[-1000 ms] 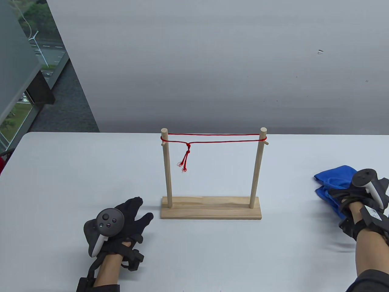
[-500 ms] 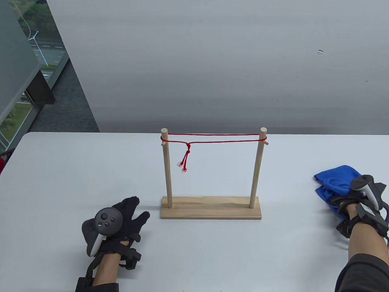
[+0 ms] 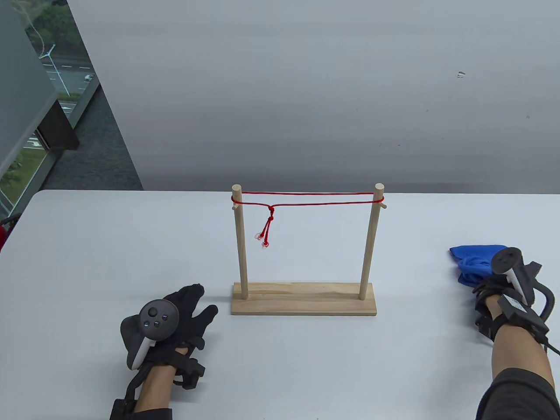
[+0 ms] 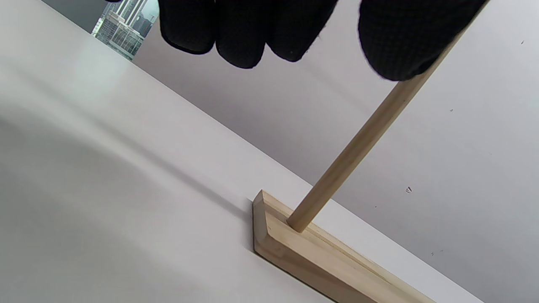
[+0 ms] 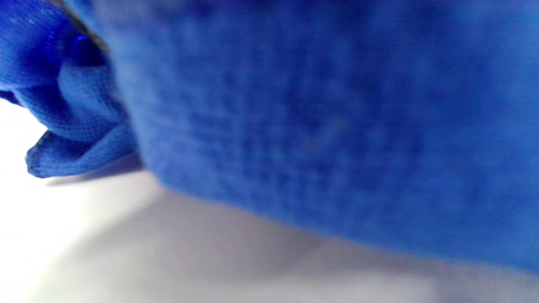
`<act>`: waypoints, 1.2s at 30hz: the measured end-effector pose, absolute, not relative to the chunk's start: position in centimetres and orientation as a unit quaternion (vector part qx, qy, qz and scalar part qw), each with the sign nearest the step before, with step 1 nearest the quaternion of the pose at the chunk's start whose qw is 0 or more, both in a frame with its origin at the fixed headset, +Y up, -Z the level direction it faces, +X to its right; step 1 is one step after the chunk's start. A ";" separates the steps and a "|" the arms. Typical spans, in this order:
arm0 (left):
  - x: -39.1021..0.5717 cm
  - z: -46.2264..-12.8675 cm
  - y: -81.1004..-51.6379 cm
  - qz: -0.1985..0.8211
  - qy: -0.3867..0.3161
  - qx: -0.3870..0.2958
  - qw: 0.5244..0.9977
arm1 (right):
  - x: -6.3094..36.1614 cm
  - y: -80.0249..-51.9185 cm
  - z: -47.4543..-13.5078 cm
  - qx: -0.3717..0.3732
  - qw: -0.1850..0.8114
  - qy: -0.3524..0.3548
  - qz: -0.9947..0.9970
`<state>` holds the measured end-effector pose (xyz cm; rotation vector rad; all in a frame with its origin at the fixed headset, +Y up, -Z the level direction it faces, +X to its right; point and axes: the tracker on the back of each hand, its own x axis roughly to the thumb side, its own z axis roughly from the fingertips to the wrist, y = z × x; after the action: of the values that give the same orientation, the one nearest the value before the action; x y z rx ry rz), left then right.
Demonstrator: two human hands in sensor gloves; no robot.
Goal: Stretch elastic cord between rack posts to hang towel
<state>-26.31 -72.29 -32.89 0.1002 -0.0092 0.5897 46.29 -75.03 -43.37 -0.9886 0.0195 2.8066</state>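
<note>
A wooden rack (image 3: 303, 299) with two upright posts stands mid-table. A red elastic cord (image 3: 306, 199) runs doubled between the post tops, with a knot and loose tails (image 3: 267, 225) hanging near the left post (image 3: 240, 245). My left hand (image 3: 192, 306) lies open on the table just left of the rack base, holding nothing; its fingers (image 4: 244, 33) hang in front of the left post (image 4: 353, 151) in the left wrist view. My right hand (image 3: 483, 282) grips the bunched blue towel (image 3: 470, 262) at the table's right side. The towel (image 5: 316, 126) fills the right wrist view.
The white table (image 3: 109, 245) ends at a grey wall behind the rack. A window is at the far left. The rack base (image 4: 320, 256) lies close to the right of my left hand.
My right hand has closed on the towel and drawn it leftward, bunching it into a smaller shape. My left hand has barely shifted. The rack and cord have not moved.
</note>
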 end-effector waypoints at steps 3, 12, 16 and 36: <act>-26.3 -32.9 -72.3 0.295 -0.007 0.050 0.954 | 46.0 -73.7 -42.9 -0.320 0.097 -0.025 0.942; -25.7 -32.5 -71.9 0.300 -0.033 0.057 0.952 | 43.2 -68.5 -40.4 -0.247 0.121 -0.095 0.957; -25.6 -32.4 -71.8 0.305 -0.040 0.059 0.950 | 41.8 -67.0 -38.9 -0.222 0.134 -0.115 0.959; -25.4 -31.7 -70.7 0.327 -0.067 0.083 0.939 | 34.3 -61.8 -31.6 -0.108 0.139 -0.165 0.970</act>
<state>-25.37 -70.73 -31.69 0.1702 -0.1361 0.6682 34.27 -61.82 -31.60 -0.3110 -0.4777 2.8055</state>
